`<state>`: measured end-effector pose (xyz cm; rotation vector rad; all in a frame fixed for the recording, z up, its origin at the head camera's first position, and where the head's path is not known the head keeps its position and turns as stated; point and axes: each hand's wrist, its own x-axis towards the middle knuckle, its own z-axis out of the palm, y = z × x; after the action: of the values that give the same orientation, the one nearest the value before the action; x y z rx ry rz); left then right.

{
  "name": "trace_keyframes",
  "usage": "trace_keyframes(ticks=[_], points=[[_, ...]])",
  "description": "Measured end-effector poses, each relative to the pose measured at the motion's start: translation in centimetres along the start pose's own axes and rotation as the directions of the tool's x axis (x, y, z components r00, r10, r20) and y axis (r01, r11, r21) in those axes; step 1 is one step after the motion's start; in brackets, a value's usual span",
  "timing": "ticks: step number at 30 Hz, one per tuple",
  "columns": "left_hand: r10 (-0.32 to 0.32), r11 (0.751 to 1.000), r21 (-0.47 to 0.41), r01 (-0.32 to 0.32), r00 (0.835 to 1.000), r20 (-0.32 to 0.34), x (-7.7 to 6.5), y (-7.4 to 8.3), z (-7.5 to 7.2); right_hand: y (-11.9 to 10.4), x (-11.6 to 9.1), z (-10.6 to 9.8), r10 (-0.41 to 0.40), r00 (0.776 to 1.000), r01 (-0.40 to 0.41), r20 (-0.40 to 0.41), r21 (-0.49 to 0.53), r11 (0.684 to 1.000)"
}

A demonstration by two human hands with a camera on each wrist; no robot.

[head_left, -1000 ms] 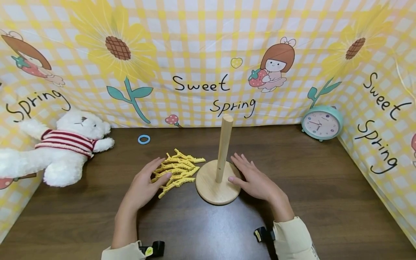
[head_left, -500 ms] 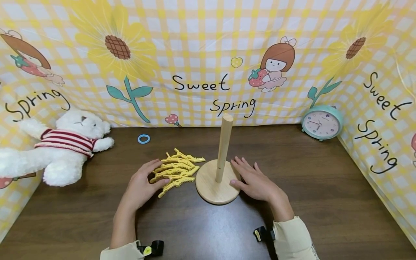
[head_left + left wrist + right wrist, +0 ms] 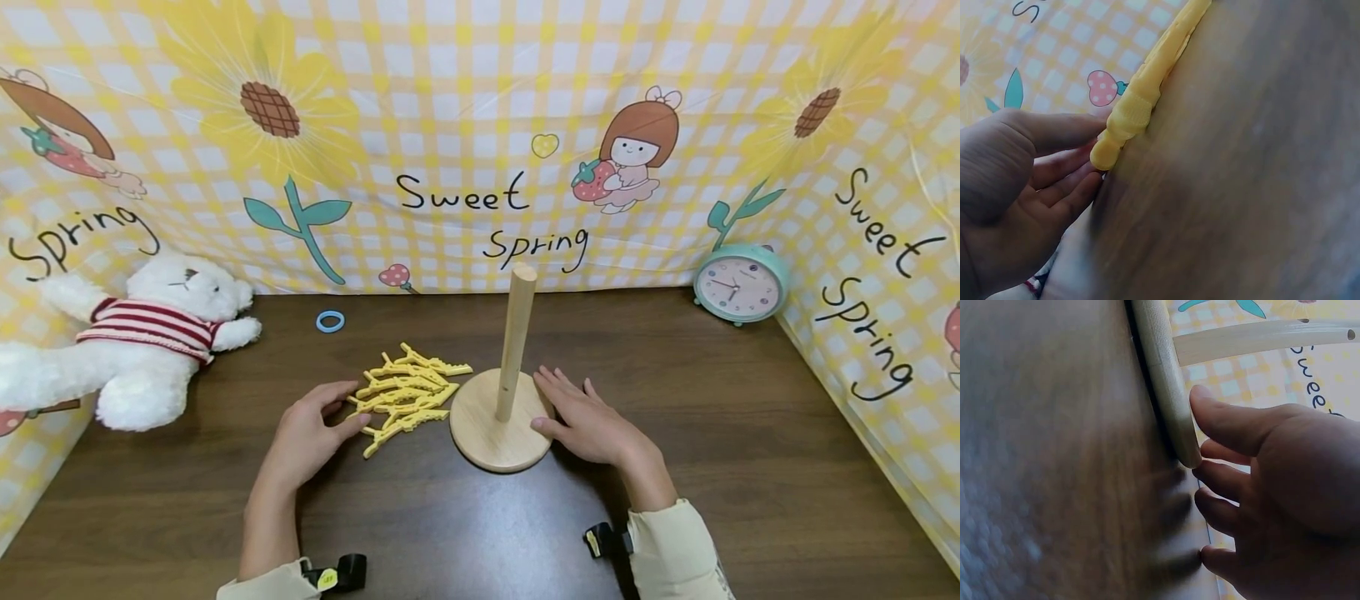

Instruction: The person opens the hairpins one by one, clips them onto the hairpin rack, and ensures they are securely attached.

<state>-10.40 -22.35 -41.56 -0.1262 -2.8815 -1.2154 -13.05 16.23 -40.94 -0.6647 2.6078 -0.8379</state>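
Note:
In the head view a pile of yellow plastic branch-shaped pieces (image 3: 405,396) lies left of a wooden stand (image 3: 495,446), which has a round base and an upright post (image 3: 517,333). My left hand (image 3: 311,437) is at the pile's left end, thumb and fingers spread apart around the tips of the pieces. Up close in the left wrist view, the thumb is right at the rounded end of one yellow piece (image 3: 1132,115). My right hand (image 3: 588,421) lies at the base's right side with fingers extended. In the right wrist view its thumb is over the base (image 3: 1163,369), and the fingertips are beside the rim.
A blue ring (image 3: 330,322) lies behind the pile. At the left is a white teddy bear (image 3: 161,333) in a striped shirt, and a mint alarm clock (image 3: 741,286) stands at the back right. A checked cloth backdrop (image 3: 450,108) encloses the brown table (image 3: 750,433).
My left hand has drawn back to the left, uncovering the left ends of the yellow pieces. My right hand, the pile and the wooden stand have stayed nearly still.

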Motion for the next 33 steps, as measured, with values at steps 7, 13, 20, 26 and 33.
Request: trace_keyframes(ticks=[7,13,20,26,33], points=[[-0.013,0.999,0.041,0.014,1.000,-0.003,0.17,-0.20,0.09,0.01,0.07,-0.06,0.003,1.000,-0.003,0.021,-0.010,1.000],[-0.083,0.995,0.048,0.083,0.996,-0.016,0.03,-0.44,0.33,-0.11,-0.06,-0.09,0.004,0.999,-0.004,0.032,-0.015,1.000],[-0.069,0.996,0.054,0.071,0.997,-0.035,0.09,-0.68,0.39,-0.19,-0.08,-0.19,-0.007,1.000,0.007,0.025,-0.023,1.000],[-0.044,0.998,0.046,0.047,0.997,-0.063,0.11,-0.75,0.44,-0.15,0.10,-0.11,0.001,1.000,0.000,0.027,-0.037,0.999],[0.012,1.000,0.023,-0.010,0.993,-0.117,0.14,-0.75,0.54,-0.19,0.05,-0.07,0.002,1.000,-0.001,0.026,-0.038,0.999]])
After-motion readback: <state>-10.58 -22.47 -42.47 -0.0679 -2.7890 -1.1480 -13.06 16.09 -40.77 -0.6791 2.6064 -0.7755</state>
